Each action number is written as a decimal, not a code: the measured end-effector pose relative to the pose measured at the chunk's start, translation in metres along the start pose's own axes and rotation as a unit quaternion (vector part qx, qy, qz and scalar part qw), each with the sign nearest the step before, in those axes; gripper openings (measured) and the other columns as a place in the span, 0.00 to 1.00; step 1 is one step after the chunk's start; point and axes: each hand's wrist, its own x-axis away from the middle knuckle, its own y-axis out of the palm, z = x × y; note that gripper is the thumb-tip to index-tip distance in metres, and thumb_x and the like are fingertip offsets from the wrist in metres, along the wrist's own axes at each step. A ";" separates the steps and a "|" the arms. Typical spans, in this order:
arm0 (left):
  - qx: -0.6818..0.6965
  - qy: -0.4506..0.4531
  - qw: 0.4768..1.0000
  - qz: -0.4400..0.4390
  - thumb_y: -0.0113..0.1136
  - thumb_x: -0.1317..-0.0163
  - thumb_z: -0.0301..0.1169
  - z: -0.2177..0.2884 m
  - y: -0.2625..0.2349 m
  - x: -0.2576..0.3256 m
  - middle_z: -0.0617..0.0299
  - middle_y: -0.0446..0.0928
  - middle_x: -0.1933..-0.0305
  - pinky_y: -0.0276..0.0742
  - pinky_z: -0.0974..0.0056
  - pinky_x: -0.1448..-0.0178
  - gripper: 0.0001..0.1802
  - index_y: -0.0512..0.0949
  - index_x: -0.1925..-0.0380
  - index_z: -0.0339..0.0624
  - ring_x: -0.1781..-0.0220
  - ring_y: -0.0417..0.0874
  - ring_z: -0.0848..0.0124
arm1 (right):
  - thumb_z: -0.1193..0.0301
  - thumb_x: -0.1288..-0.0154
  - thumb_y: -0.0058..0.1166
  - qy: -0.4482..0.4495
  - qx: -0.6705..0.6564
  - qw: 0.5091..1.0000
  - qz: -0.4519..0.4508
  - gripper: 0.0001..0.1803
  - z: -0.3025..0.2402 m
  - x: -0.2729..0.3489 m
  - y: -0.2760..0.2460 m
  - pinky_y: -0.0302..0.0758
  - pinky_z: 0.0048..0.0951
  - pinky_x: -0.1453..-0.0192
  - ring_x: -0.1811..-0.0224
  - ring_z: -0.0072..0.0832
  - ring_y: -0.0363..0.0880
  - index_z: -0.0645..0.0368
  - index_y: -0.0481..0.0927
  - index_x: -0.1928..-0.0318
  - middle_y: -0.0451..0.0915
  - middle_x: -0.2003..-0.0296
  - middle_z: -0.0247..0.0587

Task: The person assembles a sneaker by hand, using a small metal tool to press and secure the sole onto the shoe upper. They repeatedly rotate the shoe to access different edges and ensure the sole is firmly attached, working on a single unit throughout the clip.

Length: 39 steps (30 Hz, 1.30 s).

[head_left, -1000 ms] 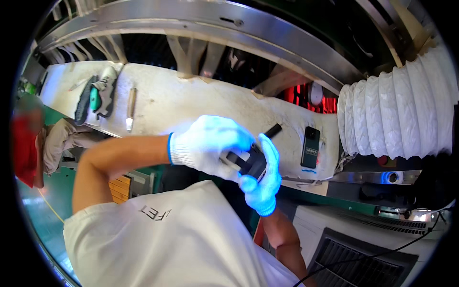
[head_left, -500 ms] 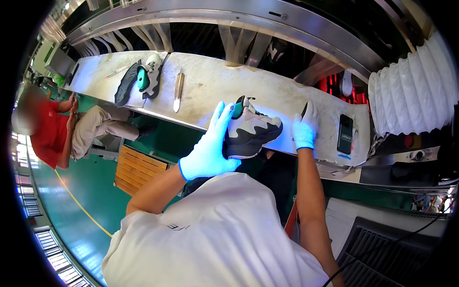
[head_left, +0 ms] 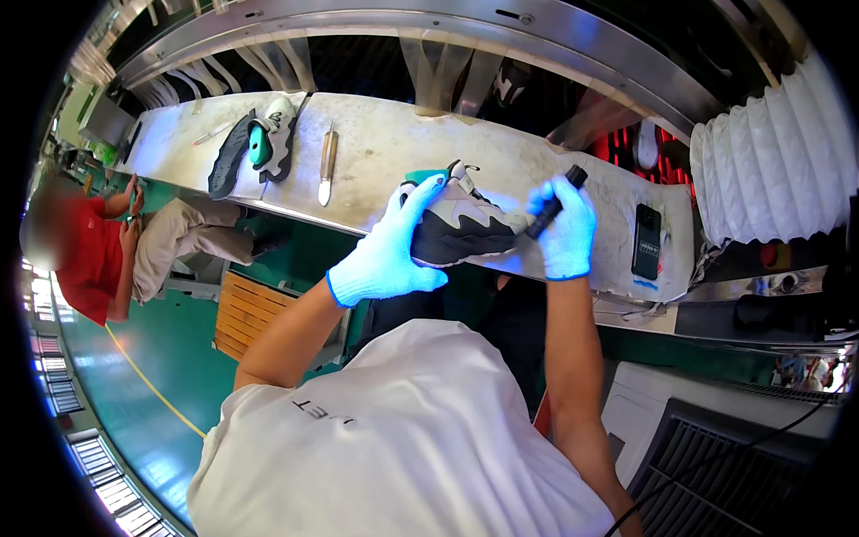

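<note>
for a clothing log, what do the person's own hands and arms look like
The left hand and right hand wear pale gloves that look bright blue; the left cuff has a darker blue edge. The forearms are bare; the shirt is white with dark lettering.

The long desk [head_left: 376, 134] has a pale, stained top, and a wooden-handled tool [head_left: 328, 164] with a metal blade lies on it. Just left of the tool is a grey-and-white shoe [head_left: 282, 134]; farther left of it, a dark sole [head_left: 230, 161], then a thin pen-like stick [head_left: 212, 133]. Well to the tool's right lie a dark phone [head_left: 646, 242] and a small blue strip [head_left: 644, 284].
</note>
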 end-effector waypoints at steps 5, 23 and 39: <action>-0.008 -0.006 1.000 0.009 0.87 0.55 0.36 0.014 0.003 -0.010 0.39 0.59 0.18 0.72 0.46 0.13 0.70 0.56 0.11 0.49 0.18 0.70 0.40 | 0.55 0.13 0.60 0.064 -0.181 0.981 -0.031 0.19 -0.005 0.009 0.079 0.76 0.36 0.65 0.73 0.29 0.78 0.50 0.76 0.64 0.75 0.76 0.29; -0.050 -0.047 0.996 0.064 0.92 0.58 0.36 0.015 0.019 -0.014 0.46 0.67 0.25 0.72 0.51 0.18 0.68 0.64 0.14 0.47 0.23 0.72 0.47 | 0.35 0.10 0.37 0.044 -0.327 0.917 -0.226 0.35 0.039 0.011 0.087 0.70 0.35 0.78 0.82 0.30 0.70 0.45 0.83 0.62 0.70 0.82 0.32; -0.019 0.051 0.991 0.119 0.84 0.57 0.31 -0.009 0.029 -0.001 0.43 0.70 0.37 0.77 0.48 0.28 0.63 0.66 0.16 0.46 0.36 0.76 0.46 | 0.47 0.14 0.61 -0.004 -0.143 0.984 -0.102 0.27 0.034 0.030 0.095 0.63 0.32 0.81 0.85 0.24 0.65 0.50 0.73 0.69 0.66 0.83 0.29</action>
